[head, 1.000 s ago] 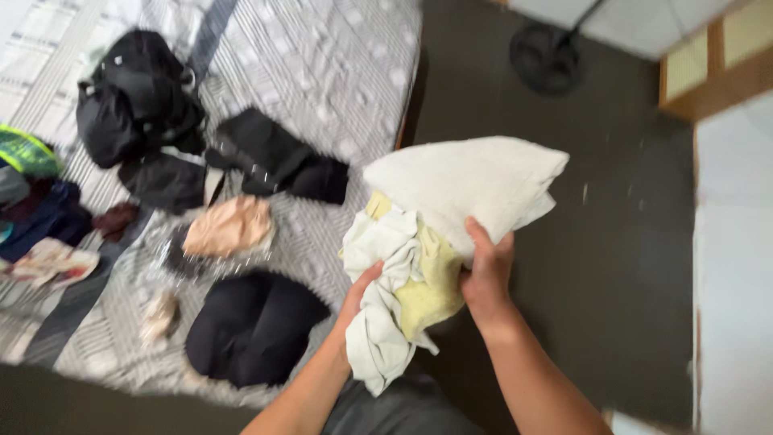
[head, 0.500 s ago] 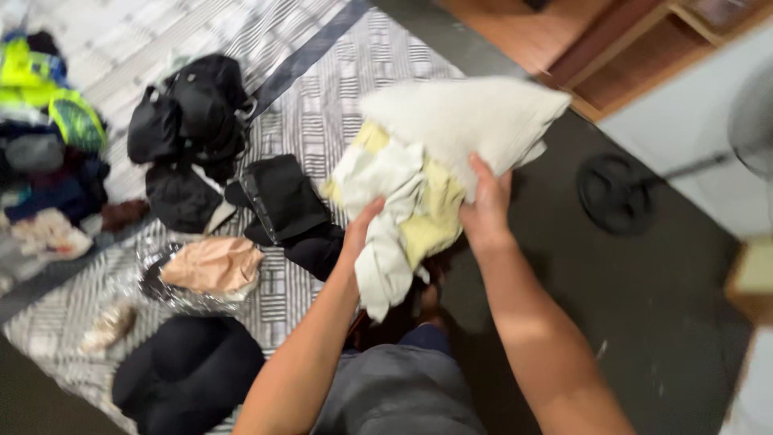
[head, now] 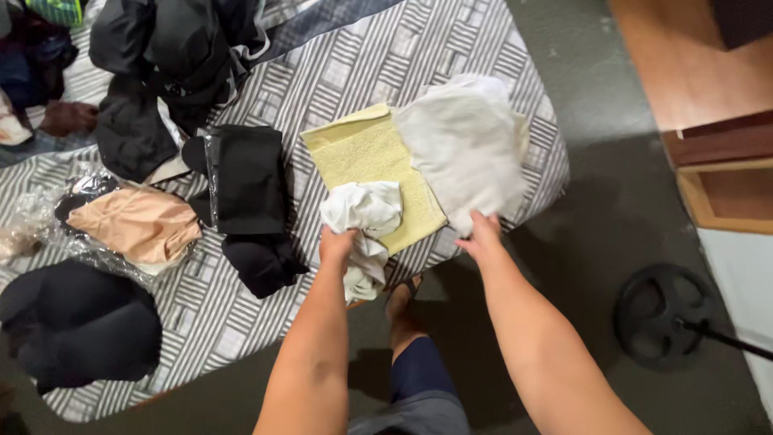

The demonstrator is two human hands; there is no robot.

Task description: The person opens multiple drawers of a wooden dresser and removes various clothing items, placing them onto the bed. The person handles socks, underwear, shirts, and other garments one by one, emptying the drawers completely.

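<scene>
Currently, head view, looking down at a striped mattress:

- left hand: fist closed on a crumpled white cloth; part of the cloth hangs off the mattress edge below the hand
- right hand: fingers at the lower edge of a white towel; looks like a light pinch on the hem, but can't tell for sure whether it's closed on it
- white towel lies flat near the mattress corner, overlapping the right side of a yellow towel
- yellow towel lies spread flat; the crumpled white cloth sits on its lower left part
- folded black garment just left of the yellow towel, another black piece below it
- beige item in clear plastic wrap further left, black rounded bundle at lower left
- pile of black clothes at the top
- person's foot on the dark floor by the mattress edge
- round fan base on the floor at right, wooden furniture top right
</scene>
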